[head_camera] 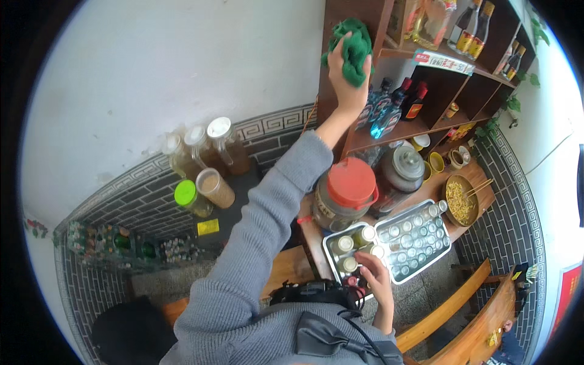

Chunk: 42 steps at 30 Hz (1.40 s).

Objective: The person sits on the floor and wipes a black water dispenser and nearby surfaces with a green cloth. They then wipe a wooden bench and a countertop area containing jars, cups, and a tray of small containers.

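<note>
High at the side board of the dark wooden shelf (329, 98), my left hand (349, 89) grips a bunched green cloth (358, 57) that lies against the wood. My right hand (378, 276) is low down, fingers spread and bent, beside the white-lidded jars (349, 264) in a white-rimmed tray (329, 260). Its fingertips are at the lids; whether they touch is unclear. Another tray (413, 279) beside it holds several small upturned glasses (406, 240). Behind the trays stand a large jar with a red lid (351, 182) and a dark glass jar with a glass lid (406, 166).
Liquor bottles (388, 119) fill shelf compartments close to my left arm. A bowl with chopsticks (461, 200) sits at the wooden counter's right. Lidded pitchers (230, 148) and a green-lidded jar (194, 200) stand left. A bench (447, 308) and a seated person (511, 342) are lower right.
</note>
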{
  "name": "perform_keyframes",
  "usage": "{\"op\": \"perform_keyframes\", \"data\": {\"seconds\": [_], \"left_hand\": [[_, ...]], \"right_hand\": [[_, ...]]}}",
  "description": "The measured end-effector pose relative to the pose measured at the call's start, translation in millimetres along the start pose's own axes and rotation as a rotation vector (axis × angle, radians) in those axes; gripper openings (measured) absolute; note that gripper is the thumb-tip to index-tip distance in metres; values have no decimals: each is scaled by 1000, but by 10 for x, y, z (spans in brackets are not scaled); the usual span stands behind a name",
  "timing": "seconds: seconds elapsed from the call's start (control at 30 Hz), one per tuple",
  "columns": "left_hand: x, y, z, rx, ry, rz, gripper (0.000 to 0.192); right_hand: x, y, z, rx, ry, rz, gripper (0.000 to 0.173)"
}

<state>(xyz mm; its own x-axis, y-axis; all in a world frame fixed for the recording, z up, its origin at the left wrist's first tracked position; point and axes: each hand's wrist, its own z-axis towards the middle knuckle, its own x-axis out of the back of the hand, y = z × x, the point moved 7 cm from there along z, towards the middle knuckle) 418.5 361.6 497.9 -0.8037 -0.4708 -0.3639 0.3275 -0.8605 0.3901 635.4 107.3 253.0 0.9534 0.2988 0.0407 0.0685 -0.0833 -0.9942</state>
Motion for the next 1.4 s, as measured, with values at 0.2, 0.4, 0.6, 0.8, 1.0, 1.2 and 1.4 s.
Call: {"op": "perform_keyframes", "data": {"seconds": [0.2, 0.4, 0.6, 0.8, 1.0, 1.2, 1.4], "left_hand": [[-72, -47, 299, 31, 80, 102, 33], [-507, -30, 1607, -223, -78, 142, 28], [-932, 125, 3034, -409, -126, 209, 36], [-1109, 67, 3405, -272, -65, 292, 33], [-1013, 646, 2752, -540, -10, 222, 29], [-643, 657, 1594, -669, -37, 295, 26], [-142, -96, 401, -358, -168, 358, 40]], "right_hand": [[111, 134, -141, -64, 4, 78, 34], [266, 181, -229, -57, 148, 171, 35], [288, 161, -271, -30, 187, 164, 34], [347, 178, -315, -11, 253, 131, 32], [357, 205, -260, -7, 250, 69, 30], [231, 193, -165, 3, 141, 34, 33], [167, 203, -160, -56, 114, 42, 33]]}}
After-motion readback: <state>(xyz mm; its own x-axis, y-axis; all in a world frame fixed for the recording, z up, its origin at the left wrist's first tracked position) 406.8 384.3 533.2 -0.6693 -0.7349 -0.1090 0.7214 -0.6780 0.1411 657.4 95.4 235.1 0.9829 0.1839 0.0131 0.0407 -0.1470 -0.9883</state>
